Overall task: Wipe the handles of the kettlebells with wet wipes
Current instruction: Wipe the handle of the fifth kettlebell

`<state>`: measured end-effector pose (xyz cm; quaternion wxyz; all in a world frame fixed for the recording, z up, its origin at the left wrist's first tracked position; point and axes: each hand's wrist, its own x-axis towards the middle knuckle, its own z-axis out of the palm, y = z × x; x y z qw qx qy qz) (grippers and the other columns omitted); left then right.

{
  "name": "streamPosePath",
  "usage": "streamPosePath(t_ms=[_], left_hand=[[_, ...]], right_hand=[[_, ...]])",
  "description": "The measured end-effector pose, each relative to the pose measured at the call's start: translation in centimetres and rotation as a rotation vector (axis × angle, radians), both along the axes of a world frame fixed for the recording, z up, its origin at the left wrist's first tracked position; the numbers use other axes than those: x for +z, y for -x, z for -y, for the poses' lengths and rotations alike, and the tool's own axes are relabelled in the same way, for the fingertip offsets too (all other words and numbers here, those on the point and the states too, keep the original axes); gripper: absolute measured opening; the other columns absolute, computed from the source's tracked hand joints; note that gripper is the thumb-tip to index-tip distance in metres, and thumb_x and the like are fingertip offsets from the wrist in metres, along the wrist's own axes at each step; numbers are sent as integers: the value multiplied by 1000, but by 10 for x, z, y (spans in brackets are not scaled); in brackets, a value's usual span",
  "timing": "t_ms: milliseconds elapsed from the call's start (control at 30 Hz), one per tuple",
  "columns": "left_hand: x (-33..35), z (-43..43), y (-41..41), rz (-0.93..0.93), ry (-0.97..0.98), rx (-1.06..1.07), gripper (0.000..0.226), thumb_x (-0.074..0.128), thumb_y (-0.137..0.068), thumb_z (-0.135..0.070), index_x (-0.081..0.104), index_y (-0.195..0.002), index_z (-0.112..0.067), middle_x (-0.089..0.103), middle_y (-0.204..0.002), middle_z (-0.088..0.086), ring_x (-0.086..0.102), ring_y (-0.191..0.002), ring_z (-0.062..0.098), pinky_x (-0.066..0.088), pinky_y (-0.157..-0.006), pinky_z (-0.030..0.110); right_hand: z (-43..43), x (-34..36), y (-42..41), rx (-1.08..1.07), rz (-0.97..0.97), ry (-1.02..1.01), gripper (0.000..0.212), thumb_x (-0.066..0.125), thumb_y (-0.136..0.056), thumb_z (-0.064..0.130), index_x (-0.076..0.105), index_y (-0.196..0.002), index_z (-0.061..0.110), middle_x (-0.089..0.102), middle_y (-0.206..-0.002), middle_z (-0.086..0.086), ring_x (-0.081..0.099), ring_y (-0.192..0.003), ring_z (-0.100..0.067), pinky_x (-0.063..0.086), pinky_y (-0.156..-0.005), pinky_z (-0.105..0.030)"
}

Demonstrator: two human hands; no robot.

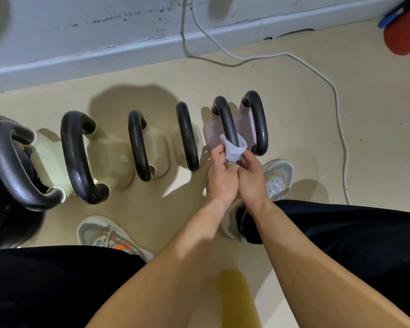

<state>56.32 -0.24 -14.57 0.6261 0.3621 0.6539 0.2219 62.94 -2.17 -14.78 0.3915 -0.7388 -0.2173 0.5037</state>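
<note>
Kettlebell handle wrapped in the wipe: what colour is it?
The handle is black, in the head view.

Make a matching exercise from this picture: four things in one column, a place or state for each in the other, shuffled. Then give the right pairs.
Things
1. wet wipe
2. kettlebell marked 8
3. white cable
4. red cylinder

Places or states
A. at the top right corner of the view
B. beige body, standing in the row on the floor
C. looped round a black handle, pinched by the left hand and the right hand
D. trails from the wall across the floor

Pairs: 1-C, 2-B, 3-D, 4-A
</note>
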Motion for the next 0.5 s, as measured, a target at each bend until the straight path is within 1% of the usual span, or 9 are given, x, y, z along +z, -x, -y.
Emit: streamPosePath(t_ms=[33,67,167,233,300,367,400,433,500], left_hand=[[1,-3,-1,3,1,-26,43,52,-83,-22,46,-123,-36,67,-116,-12,62,-109,12,49,-97,38],[1,-7,-1,8,9,-41,42,53,-81,-24,47,-120,-35,69,-111,-10,64,-105,14,50,-94,39],[-4,-13,-1,44,28,-46,40,56,-80,-16,51,-117,-30,70,-103,-7,66,-99,15,53,-91,38],[-6,-11,1,58,26,-1,40,56,-82,-13,52,-119,-27,71,-106,-8,66,-102,13,53,-92,35],[-1,-3,2,52,23,101,38,53,-87,-5,54,-122,-22,70,-115,-5,64,-108,12,51,-96,31],[5,4,3,14,2,175,37,48,-91,1,55,-123,-18,67,-122,0,61,-113,13,46,-96,24],[8,6,2,16,0,195,36,48,-92,0,55,-122,-18,67,-121,0,60,-112,12,44,-94,21],[10,5,2,38,4,208,32,49,-92,-4,56,-120,-19,67,-115,-3,61,-107,10,44,-90,20],[15,-5,-1,109,39,224,18,51,-90,-22,58,-107,-24,63,-93,-11,58,-86,1,41,-74,15]], right_hand=[[1,3,0,-38,0,3,46,50,-87,-10,71,-111,23,77,-108,-1,71,-109,-20,53,-104,-44],[3,6,-1,-70,4,4,44,51,-87,-9,72,-107,24,78,-104,-1,72,-106,-21,54,-103,-44],[4,16,1,-93,16,-11,46,48,-86,-9,74,-105,24,79,-101,0,72,-104,-23,56,-98,-39],[0,16,2,-52,-16,4,49,47,-82,-9,74,-111,20,78,-104,-2,71,-106,-25,54,-99,-40],[-6,13,1,15,-25,31,53,47,-75,-7,72,-115,19,77,-105,-5,71,-106,-26,54,-100,-42],[-12,9,0,62,-19,69,53,49,-76,-9,70,-117,18,77,-99,-1,72,-98,-20,55,-98,-39],[-13,10,-1,72,-22,75,52,50,-79,-12,69,-118,16,76,-96,1,71,-94,-16,56,-93,-36],[-14,10,-2,70,-23,73,50,50,-80,-14,68,-117,15,76,-94,1,70,-91,-14,55,-89,-35],[-11,12,-4,30,7,70,50,48,-80,-14,67,-112,18,75,-99,-3,69,-91,-14,55,-87,-37]])
